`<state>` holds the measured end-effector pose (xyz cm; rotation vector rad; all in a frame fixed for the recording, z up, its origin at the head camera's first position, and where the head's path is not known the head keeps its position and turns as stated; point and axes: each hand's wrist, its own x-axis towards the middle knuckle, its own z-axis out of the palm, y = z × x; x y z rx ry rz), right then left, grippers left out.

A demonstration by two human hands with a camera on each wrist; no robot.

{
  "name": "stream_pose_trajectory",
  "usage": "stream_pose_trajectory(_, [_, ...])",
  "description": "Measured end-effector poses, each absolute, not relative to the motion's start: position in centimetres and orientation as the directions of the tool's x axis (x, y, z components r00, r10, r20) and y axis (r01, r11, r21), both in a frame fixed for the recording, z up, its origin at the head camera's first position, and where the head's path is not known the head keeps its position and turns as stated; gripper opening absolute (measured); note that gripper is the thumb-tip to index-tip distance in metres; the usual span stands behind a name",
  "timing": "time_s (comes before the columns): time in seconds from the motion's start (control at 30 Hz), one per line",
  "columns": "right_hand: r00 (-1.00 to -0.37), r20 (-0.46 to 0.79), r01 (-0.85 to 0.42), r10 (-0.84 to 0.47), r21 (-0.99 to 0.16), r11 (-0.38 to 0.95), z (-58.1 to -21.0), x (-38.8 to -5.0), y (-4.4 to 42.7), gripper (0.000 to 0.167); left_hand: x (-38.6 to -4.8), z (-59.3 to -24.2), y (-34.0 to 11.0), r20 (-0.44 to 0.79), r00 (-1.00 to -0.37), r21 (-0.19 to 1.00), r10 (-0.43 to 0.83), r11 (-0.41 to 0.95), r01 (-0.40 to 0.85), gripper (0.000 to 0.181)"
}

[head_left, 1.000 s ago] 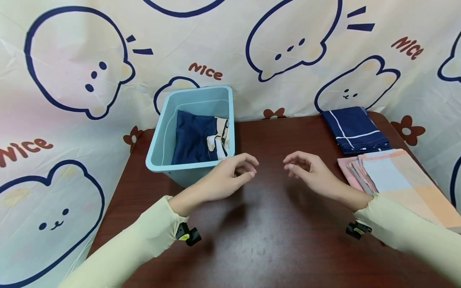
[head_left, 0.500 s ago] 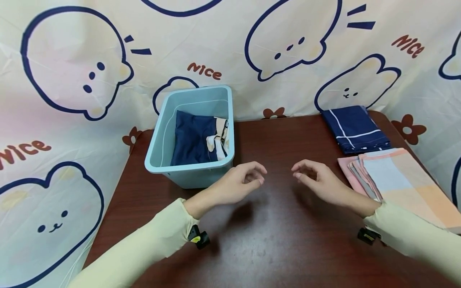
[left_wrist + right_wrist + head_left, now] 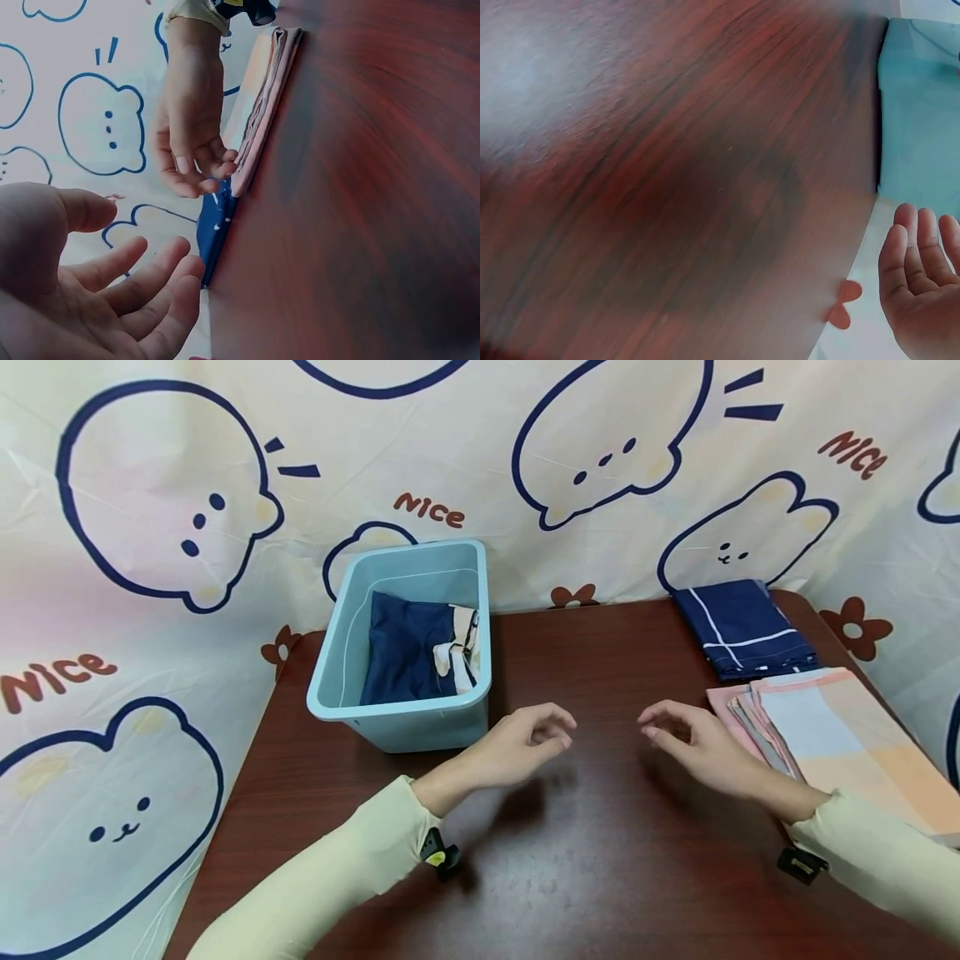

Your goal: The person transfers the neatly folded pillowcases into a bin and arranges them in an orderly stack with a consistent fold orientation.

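Note:
Above the brown table (image 3: 570, 860), my left hand (image 3: 517, 747) hovers just right of a light blue bin (image 3: 420, 727), its fingers loosely bent and holding nothing. Facing it, my right hand (image 3: 701, 747) is also raised and holds nothing, close to the left side of a folded pink, blue and orange checked cloth (image 3: 847, 735). Inside the bin lie a dark blue cloth (image 3: 408, 647) and a cream patterned piece (image 3: 457, 656). In the left wrist view both hands show with fingers relaxed, the right hand (image 3: 191, 112) in front of the folded cloths.
A folded navy cloth with white lines (image 3: 750, 627) lies at the table's back right, behind the checked cloth. A printed curtain (image 3: 480, 460) hangs behind the table and along its sides.
Both hands have shifted to the right and slightly toward the table's front, with a somewhat wider gap between them. The bin and cloths have stayed in place.

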<state>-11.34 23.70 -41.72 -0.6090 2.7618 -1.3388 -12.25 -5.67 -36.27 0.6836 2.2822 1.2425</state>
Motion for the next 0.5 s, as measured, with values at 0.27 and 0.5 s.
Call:
stream_pose_trajectory(0.27, [-0.928, 0.181, -0.349, -0.325, -0.728, 0.590, -42.4, -10.9, 25.4, 0.013, -12.5, -38.2, -4.0, -0.169, -0.774, 0.863, 0.611, 0.471, 0.183, 0.024])
stream_pose_trajectory(0.5, [-0.927, 0.203, -0.359, -0.314, -0.719, 0.595, -42.5, -10.8, 26.6, 0.013, -12.5, -39.1, -3.0, -0.200, -0.780, 0.850, 0.593, 0.500, 0.163, 0.024])
